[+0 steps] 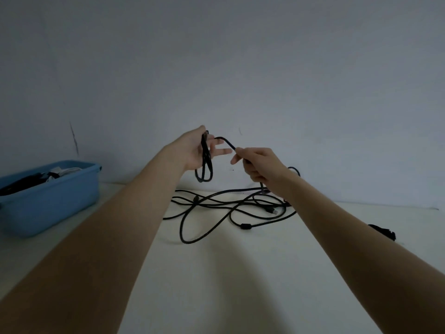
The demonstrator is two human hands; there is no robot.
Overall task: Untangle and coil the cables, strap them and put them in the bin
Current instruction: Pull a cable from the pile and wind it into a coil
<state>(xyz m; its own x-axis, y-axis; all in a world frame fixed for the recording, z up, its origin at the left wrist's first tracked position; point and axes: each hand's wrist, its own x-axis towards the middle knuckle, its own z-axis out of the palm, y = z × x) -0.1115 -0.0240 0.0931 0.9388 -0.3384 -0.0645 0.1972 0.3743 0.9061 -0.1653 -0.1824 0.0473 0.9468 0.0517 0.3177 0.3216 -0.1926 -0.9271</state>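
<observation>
Left hand (195, 150) is holding the started coil (205, 162) up, right hand (257, 165) is pinching the cable (226, 142), feeding another loop.

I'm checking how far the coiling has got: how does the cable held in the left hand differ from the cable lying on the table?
The cable in the left hand hangs in the air as neat loops; the cable on the table sprawls flat in a loose tangle. The loops are few and small; the tangle spreads wide. The right hand grips the stretch between them. Both are thin and black, seemingly one cable.
</observation>
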